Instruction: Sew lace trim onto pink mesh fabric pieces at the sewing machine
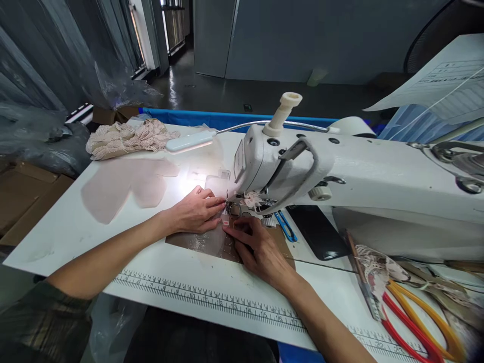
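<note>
Lying at ten o'clock, pale cut pieces [121,186], flat. Left hand [198,210] laid over sheer cloth [216,185], fingers close together, tips nearer the needle end of the sewing machine [260,161]. Cloth under and between both hands, visible length running twelve to six. Right hand [255,242] at five o'clock from the needle end, fingers bent; pinching or merely touching, cannot tell.

The sewing machine [283,156] blocks the way beyond the right hand [259,244]; blue snips [292,237] and phone [319,229] crowd its right; tabletop [212,269] nearer the body offers passage.
</note>
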{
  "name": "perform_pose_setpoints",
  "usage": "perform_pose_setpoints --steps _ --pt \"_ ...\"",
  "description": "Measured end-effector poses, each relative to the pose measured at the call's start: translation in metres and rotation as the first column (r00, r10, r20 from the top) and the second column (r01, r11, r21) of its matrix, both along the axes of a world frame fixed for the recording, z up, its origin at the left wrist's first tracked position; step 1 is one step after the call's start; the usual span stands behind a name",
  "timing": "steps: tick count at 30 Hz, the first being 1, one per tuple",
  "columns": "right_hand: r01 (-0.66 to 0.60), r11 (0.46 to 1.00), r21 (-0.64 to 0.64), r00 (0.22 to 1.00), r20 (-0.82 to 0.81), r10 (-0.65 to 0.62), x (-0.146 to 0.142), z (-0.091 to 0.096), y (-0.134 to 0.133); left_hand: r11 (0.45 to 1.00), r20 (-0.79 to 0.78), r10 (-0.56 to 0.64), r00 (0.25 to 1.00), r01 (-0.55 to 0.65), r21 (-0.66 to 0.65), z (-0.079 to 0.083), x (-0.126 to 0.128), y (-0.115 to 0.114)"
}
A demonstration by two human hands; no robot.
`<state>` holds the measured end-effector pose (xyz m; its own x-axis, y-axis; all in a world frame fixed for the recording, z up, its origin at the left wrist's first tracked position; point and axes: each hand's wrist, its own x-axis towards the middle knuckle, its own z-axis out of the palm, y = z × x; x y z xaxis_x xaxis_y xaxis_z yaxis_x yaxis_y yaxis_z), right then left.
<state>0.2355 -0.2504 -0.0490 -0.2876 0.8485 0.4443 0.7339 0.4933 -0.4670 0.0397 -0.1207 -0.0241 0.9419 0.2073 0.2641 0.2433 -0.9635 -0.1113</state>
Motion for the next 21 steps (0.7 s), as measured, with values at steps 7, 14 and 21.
perform_pose_setpoints --steps 7,14,21 --pt "0.01 1.0 -0.004 1.0 0.012 -0.01 0.0004 -0.0003 0.0 1.0 -0.008 0.015 1.0 -0.014 0.024 -0.0012 -0.0001 -0.0012" --pt "0.012 0.999 -0.031 1.0 0.022 -0.011 -0.0001 -0.0006 0.0002 0.997 0.034 0.009 0.999 -0.012 0.071 -0.0003 0.0006 -0.0036" --pt "0.013 1.0 -0.024 0.999 0.033 -0.012 0.0003 -0.0017 -0.0016 0.98 0.198 -0.197 0.96 0.185 0.077 -0.009 0.0026 -0.0024"
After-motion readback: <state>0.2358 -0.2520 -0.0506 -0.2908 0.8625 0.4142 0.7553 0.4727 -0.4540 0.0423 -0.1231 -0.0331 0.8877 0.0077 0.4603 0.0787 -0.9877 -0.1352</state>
